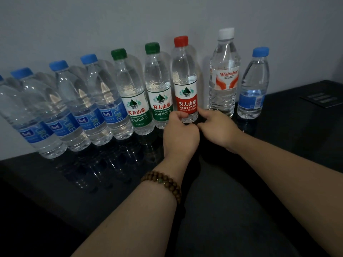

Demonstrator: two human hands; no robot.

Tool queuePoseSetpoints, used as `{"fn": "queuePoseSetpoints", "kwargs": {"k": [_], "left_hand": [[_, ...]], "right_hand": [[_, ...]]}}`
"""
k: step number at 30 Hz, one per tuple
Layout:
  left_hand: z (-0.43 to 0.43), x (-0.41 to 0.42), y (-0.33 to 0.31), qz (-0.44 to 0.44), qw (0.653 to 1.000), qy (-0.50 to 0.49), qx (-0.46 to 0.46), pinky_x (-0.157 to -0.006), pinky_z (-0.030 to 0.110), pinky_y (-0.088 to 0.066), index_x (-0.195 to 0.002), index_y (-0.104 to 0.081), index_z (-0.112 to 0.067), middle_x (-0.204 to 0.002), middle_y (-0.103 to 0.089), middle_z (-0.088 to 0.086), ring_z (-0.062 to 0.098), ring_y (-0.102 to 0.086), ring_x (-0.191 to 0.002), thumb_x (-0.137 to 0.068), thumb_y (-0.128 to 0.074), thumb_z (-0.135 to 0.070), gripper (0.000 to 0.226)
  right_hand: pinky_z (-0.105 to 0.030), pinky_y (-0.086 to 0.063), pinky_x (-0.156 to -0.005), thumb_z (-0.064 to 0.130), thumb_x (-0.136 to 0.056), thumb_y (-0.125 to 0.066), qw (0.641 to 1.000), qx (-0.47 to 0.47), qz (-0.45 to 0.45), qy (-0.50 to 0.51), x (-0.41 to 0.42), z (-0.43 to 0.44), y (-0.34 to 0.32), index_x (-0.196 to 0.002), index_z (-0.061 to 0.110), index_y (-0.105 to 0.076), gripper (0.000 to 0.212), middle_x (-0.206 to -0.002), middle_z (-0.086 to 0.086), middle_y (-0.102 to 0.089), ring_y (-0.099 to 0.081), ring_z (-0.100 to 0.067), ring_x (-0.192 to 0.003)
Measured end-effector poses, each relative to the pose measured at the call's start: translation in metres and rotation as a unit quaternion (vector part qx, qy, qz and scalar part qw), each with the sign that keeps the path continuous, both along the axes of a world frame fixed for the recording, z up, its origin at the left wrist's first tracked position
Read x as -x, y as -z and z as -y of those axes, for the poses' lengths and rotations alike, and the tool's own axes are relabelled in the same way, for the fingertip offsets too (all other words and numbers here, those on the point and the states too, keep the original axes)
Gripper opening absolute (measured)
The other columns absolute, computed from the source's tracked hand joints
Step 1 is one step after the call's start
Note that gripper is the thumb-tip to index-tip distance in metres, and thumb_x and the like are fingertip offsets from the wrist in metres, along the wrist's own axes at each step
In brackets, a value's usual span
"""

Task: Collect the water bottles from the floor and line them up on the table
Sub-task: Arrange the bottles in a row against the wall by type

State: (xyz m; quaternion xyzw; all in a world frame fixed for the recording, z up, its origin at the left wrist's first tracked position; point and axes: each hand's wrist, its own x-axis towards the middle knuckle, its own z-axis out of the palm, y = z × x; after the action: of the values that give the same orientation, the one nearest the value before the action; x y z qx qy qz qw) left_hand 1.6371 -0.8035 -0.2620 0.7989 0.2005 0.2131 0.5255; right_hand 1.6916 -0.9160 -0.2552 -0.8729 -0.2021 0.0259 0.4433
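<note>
Row nearly done: from 9 o'clock, blue-cap bottles (61, 108), then two green-label bottles (141, 93) w/ green caps, all upright on the black table (55, 182) against the wall. Centre: red-label bottle (184, 84), red cap, clear, looks full. Left hand (181, 134) curled on its base at 7 o'clock, right hand (218, 127) pinching at 5; prob. final nudge. At 3 o'clock: tall white-cap bottle (223, 71), small blue one (254, 86). Floor not visible, so can't tell if more remain.
</note>
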Motion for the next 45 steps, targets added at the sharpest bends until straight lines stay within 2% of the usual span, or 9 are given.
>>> {"fn": "queuePoseSetpoints", "kwargs": {"k": [13,18,22,27,30,33,39,42,45], "left_hand": [[0.001,0.004,-0.003,0.028,0.999,-0.032,-0.011,-0.06,0.018,-0.039,-0.1,-0.058,-0.032,-0.088,-0.062,-0.019,-0.003,-0.058,-0.079,-0.079,-0.056,-0.011,0.03],[0.001,0.005,-0.004,0.031,0.999,-0.037,-0.016,-0.058,0.016,-0.037,-0.099,-0.057,-0.031,-0.089,-0.062,-0.018,-0.004,-0.056,-0.077,-0.079,-0.054,-0.008,0.03],[0.002,0.005,-0.003,0.035,0.999,-0.036,-0.007,-0.057,0.016,-0.038,-0.097,-0.056,-0.033,-0.089,-0.063,-0.019,-0.004,-0.057,-0.077,-0.079,-0.055,-0.008,0.031],[0.0,0.003,0.0,0.041,0.998,-0.04,0.004,-0.073,0.028,-0.053,-0.097,-0.058,-0.032,-0.097,-0.067,-0.013,0.006,-0.064,-0.086,-0.079,-0.055,-0.008,0.03],[-0.001,0.0,0.001,0.052,0.997,-0.057,-0.002,-0.08,0.032,-0.056,-0.097,-0.059,-0.029,-0.096,-0.07,-0.008,0.012,-0.066,-0.088,-0.081,-0.056,-0.009,0.026],[-0.001,-0.001,0.001,0.057,0.996,-0.07,-0.002,-0.071,0.034,-0.059,-0.09,-0.056,-0.03,-0.085,-0.07,-0.008,0.012,-0.068,-0.077,-0.089,-0.059,-0.016,0.014],[0.001,0.001,0.001,0.052,0.999,0.006,0.001,-0.068,0.028,-0.054,-0.09,-0.059,-0.035,-0.083,-0.074,-0.012,0.004,-0.068,-0.079,-0.093,-0.056,-0.027,0.009],[0.004,0.003,0.0,0.045,0.995,0.089,-0.015,-0.079,0.035,-0.058,-0.106,-0.061,-0.04,-0.101,-0.072,-0.022,0.002,-0.067,-0.083,-0.097,-0.055,-0.029,0.015],[0.007,0.006,-0.002,0.05,0.981,0.183,-0.027,-0.087,0.052,-0.059,-0.133,-0.053,-0.039,-0.131,-0.063,-0.024,0.021,-0.068,-0.086,-0.099,-0.054,-0.028,0.036]], "right_hand": [[-0.038,-0.051,-0.101,0.024,-0.095,-0.057,0.999,0.034,-0.015,-0.013,-0.005,0.0,-0.001,-0.154,0.048,-0.033,0.067,-0.138,-0.004,-0.063,-0.063,-0.024,-0.115],[-0.03,-0.048,-0.088,0.024,-0.096,-0.055,0.999,0.038,-0.015,-0.016,-0.005,0.001,-0.002,-0.155,0.046,-0.032,0.067,-0.111,0.004,-0.055,-0.053,-0.014,-0.096],[-0.04,-0.054,-0.095,0.026,-0.093,-0.055,1.0,0.023,0.001,0.004,0.0,0.0,0.0,-0.153,0.049,-0.035,0.066,-0.13,-0.005,-0.067,-0.065,-0.023,-0.107],[-0.03,-0.057,-0.076,0.021,-0.09,-0.057,0.997,-0.053,0.036,0.042,0.005,-0.001,0.004,-0.136,0.041,-0.061,0.05,-0.076,0.018,-0.068,-0.065,-0.005,-0.075],[-0.004,-0.046,-0.066,0.015,-0.092,-0.06,0.984,-0.118,0.07,0.11,0.005,-0.001,0.003,-0.105,0.023,-0.079,0.025,-0.075,0.017,-0.067,-0.064,0.0,-0.073],[-0.019,-0.051,-0.061,0.013,-0.095,-0.058,0.96,-0.181,0.127,0.17,0.011,0.002,0.002,-0.082,0.008,-0.074,0.021,-0.074,-0.003,-0.069,-0.065,-0.014,-0.071],[-0.027,-0.047,-0.062,0.015,-0.101,-0.046,0.881,-0.36,0.09,0.292,0.006,0.013,-0.007,-0.1,0.019,-0.055,0.01,-0.08,0.004,-0.059,-0.057,-0.009,-0.068],[-0.026,-0.046,-0.063,0.017,-0.101,-0.048,0.865,-0.376,0.046,0.327,0.0,0.012,-0.005,-0.11,0.021,-0.054,0.012,-0.083,0.005,-0.059,-0.059,-0.008,-0.07],[-0.025,-0.048,-0.07,0.02,-0.101,-0.048,0.872,-0.359,0.031,0.332,-0.003,0.011,-0.004,-0.124,0.019,-0.059,0.025,-0.091,0.008,-0.062,-0.061,-0.006,-0.079]]}}
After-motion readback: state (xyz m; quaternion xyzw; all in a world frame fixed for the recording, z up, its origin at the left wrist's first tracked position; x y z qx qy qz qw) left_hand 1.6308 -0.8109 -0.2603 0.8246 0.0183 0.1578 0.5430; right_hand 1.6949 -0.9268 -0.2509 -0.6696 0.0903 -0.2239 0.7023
